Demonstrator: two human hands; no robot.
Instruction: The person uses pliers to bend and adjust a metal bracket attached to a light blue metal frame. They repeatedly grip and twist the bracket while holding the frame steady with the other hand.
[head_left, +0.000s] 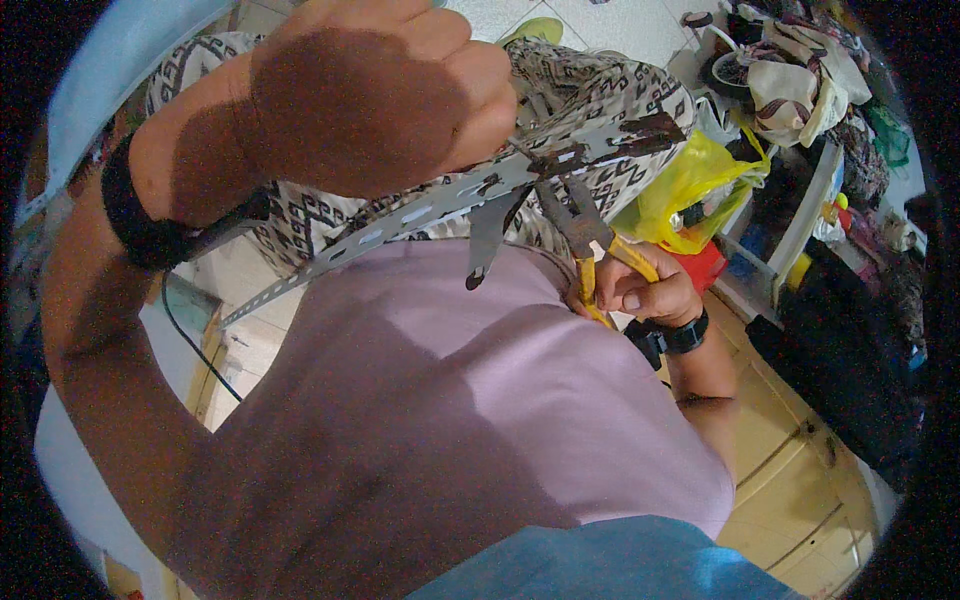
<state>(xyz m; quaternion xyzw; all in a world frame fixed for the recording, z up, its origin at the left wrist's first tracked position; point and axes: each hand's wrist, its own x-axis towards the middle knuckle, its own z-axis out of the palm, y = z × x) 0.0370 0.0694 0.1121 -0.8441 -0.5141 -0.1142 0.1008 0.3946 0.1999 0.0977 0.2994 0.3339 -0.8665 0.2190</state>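
My left hand (382, 97) is curled into a fist close to the camera, back of the hand up, over a slotted grey metal bar (431, 204). Whatever it may hold is hidden under the fingers. The bar slants across my lap, scuffed dark at its upper right end. A flat grey metal tab (487, 236) with a dark tip projects downward from it. My right hand (660, 289) grips pliers (577, 217) by their worn yellow handles. Their jaws meet the bar beside the tab; the exact bite is unclear.
Patterned trousers (630, 90) cover my legs beneath the bar. To the right are a yellow plastic bag (675, 195), a red object (705, 268) and a heap of mixed cloth items (795, 90). A thin black cable (196, 349) hangs below my left wrist.
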